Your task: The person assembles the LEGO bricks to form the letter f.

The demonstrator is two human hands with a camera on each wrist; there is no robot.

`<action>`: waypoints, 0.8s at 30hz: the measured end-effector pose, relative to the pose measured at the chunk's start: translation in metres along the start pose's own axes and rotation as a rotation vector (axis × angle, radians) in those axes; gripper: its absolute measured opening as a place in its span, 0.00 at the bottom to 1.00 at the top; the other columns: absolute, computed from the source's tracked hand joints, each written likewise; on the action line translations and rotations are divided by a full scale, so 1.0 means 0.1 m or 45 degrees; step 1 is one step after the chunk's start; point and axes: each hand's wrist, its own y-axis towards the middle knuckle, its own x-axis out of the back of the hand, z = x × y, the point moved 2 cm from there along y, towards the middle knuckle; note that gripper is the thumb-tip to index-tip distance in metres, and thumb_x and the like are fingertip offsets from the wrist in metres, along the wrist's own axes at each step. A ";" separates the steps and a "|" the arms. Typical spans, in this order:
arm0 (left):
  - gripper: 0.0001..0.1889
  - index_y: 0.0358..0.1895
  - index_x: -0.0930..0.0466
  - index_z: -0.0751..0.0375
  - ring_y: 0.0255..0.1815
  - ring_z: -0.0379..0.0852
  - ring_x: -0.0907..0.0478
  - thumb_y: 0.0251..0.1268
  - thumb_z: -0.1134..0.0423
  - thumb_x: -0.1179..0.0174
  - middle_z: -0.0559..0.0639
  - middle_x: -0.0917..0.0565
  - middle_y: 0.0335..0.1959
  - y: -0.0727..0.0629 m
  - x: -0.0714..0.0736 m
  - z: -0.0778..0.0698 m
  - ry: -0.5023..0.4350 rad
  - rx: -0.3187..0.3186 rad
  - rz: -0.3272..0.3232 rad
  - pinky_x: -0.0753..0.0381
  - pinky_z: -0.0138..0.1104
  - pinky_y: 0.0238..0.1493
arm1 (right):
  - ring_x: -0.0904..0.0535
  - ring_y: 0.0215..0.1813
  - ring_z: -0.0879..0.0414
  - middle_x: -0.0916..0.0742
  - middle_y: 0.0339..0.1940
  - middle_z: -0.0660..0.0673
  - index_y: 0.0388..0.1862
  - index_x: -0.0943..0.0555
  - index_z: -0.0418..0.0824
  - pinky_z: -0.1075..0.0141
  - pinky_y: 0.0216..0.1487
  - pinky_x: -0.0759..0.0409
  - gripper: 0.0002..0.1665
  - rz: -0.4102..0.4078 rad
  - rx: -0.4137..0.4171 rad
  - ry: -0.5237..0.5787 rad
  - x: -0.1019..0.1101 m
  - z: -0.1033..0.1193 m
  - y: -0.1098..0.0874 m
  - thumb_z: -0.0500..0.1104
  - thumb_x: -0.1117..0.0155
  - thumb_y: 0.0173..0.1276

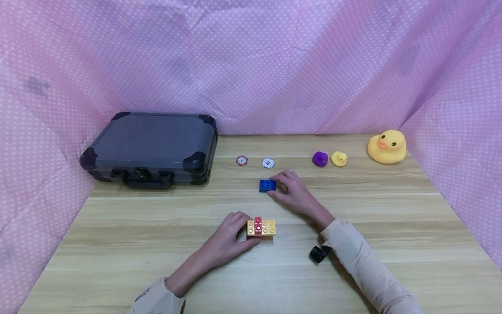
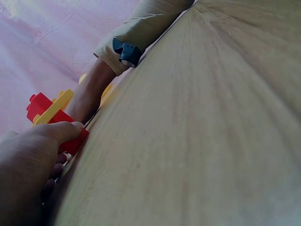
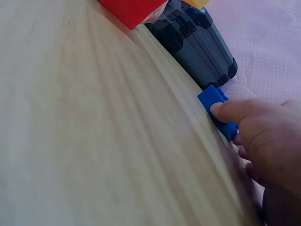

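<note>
My left hand point(image 1: 225, 242) grips a small stack of toy building bricks, with thumb and fingers on its near and far sides. The stack has a long yellow brick point(image 1: 268, 226) across it and a red brick point(image 1: 258, 228) on top. Below the yellow brick, a red brick point(image 2: 77, 141) shows in the left wrist view. Farther back, my right hand point(image 1: 294, 192) pinches a blue brick point(image 1: 264, 186) between thumb and fingers. In the right wrist view, the thumb presses the side of the blue brick point(image 3: 207, 100), which sits low at the tabletop.
A dark grey hard case point(image 1: 153, 137) lies at the back left. Behind the blue brick are a red-rimmed chip point(image 1: 242, 161) and a white chip point(image 1: 268, 163). A purple duck point(image 1: 320, 159), a small yellow duck point(image 1: 339, 158) and a large yellow duck point(image 1: 387, 148) stand at the back right.
</note>
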 end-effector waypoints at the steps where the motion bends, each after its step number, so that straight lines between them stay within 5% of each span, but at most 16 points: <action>1: 0.18 0.52 0.18 0.50 0.49 0.37 0.28 0.62 0.51 0.25 0.38 0.20 0.49 0.00 0.00 0.00 -0.001 -0.001 0.001 0.23 0.37 0.50 | 0.26 0.53 0.47 0.18 0.54 0.41 0.61 0.18 0.36 0.54 0.51 0.25 0.25 0.000 -0.001 0.001 0.00 0.00 0.00 0.44 0.25 0.67; 17: 0.19 0.52 0.18 0.51 0.50 0.38 0.28 0.62 0.51 0.25 0.38 0.20 0.50 0.00 -0.01 0.02 0.006 -0.011 -0.003 0.23 0.38 0.50 | 0.26 0.53 0.49 0.17 0.51 0.44 0.60 0.18 0.35 0.54 0.52 0.25 0.25 -0.010 -0.026 0.096 0.06 0.09 -0.10 0.42 0.25 0.67; 24: 0.20 0.53 0.18 0.52 0.51 0.38 0.27 0.62 0.51 0.25 0.40 0.19 0.51 0.00 -0.01 0.03 0.012 -0.020 -0.010 0.22 0.39 0.53 | 0.25 0.56 0.48 0.17 0.53 0.45 0.60 0.18 0.36 0.49 0.57 0.24 0.24 -0.015 0.089 0.132 0.14 0.25 -0.19 0.40 0.25 0.67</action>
